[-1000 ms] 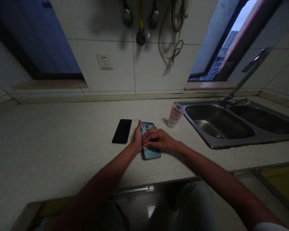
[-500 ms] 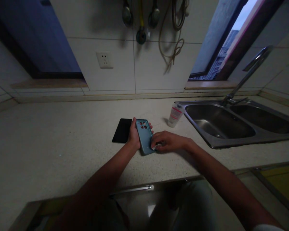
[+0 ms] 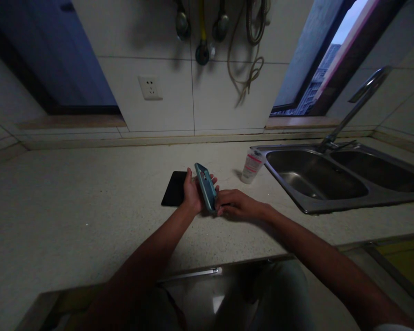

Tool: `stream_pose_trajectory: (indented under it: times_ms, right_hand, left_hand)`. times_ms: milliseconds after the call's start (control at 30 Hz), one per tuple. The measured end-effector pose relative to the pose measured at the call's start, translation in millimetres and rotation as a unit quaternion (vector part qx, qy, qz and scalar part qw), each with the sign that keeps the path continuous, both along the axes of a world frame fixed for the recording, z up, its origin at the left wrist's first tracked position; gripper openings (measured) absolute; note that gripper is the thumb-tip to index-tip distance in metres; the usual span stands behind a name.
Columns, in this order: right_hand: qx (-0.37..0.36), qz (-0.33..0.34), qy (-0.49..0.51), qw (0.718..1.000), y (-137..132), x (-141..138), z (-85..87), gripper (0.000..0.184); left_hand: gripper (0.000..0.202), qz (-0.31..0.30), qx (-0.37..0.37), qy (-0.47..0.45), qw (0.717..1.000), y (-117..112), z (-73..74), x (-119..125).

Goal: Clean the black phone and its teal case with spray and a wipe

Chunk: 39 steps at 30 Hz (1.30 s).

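Observation:
A teal phone case [image 3: 207, 187] with a camera cut-out near its top is tilted up on edge above the counter, its hollow inner side turned right. My left hand [image 3: 193, 195] supports it from the left and beneath, thumb standing apart, fingertips showing past the far side. My right hand [image 3: 236, 203] is closed at the case's lower right edge, fingertips pressed together; what they pinch is hidden now. Left of the case, a dark, flat phone [image 3: 173, 189] lies on the counter, partly covered by my left hand.
On the pale speckled counter [image 3: 124, 220], a clear plastic cup [image 3: 251, 166] with red stripes leans beside the double steel sink [image 3: 303, 209]. A faucet [image 3: 365, 89] rises behind the sink. A wall socket [image 3: 150, 88] and hanging hoses [image 3: 251, 69] are on the tiles.
The phone case has tipped from facing up to standing on edge, facing right. My left thumb has come off its rim. A small whitish bit at my right fingertips no longer shows.

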State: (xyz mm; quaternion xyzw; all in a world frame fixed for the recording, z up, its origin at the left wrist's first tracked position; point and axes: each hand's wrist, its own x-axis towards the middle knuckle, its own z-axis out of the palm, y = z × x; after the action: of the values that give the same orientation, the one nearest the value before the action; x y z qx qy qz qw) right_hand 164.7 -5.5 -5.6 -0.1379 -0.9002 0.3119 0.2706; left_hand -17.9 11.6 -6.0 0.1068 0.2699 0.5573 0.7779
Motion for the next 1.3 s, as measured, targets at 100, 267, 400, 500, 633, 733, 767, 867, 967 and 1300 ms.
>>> stream_pose_trajectory:
  times_ms: [100, 267, 400, 500, 633, 733, 767, 867, 967, 1300]
  right_hand:
    - [-0.078, -0.008, 0.044, 0.996, 2, 3, -1.4, 0.030]
    - [-0.251, 0.031, 0.056, 0.966, 1, 8, -1.3, 0.033]
    - [-0.344, 0.031, 0.093, 0.934, 0, 4, -9.3, 0.034]
    - [-0.384, 0.021, 0.101, 0.917, -2, -4, -18.9, 0.036]
    - [-0.413, 0.005, 0.089, 0.906, -4, -11, -26.4, 0.042]
    - [-0.444, -0.021, 0.112, 0.889, 0, -7, -22.0, 0.038]
    - [-0.446, -0.035, 0.125, 0.885, 2, -5, -18.9, 0.036]
    - [-0.390, -0.131, 0.187, 0.892, 11, 3, -9.1, 0.032]
    - [-0.302, -0.264, 0.257, 0.879, 17, 5, -4.9, 0.031]
    - [-0.034, -0.334, 0.267, 0.903, 7, -3, -14.9, 0.039]
  left_hand:
    - [0.046, -0.031, 0.019, -0.006, 0.999, 0, 0.1, 1]
    - [0.010, -0.028, 0.048, 0.023, 0.998, -1, 0.3, 4]
    - [0.013, -0.037, 0.077, 0.004, 0.996, -1, 5.0, -1]
    - [0.026, -0.072, 0.125, -0.023, 0.989, -4, 10.6, -6]
    - [0.037, -0.094, 0.122, -0.035, 0.988, -9, 17.6, -7]
    - [0.044, -0.075, 0.089, -0.042, 0.992, -9, 20.6, -8]
    - [0.045, -0.070, 0.082, -0.045, 0.993, -8, 21.0, -8]
    - [0.043, -0.072, 0.065, -0.056, 0.994, -4, 20.2, -11]
    - [0.046, -0.092, 0.049, -0.058, 0.993, -1, 18.2, -12]
    - [0.057, -0.172, 0.021, -0.038, 0.984, -12, 13.3, 9]
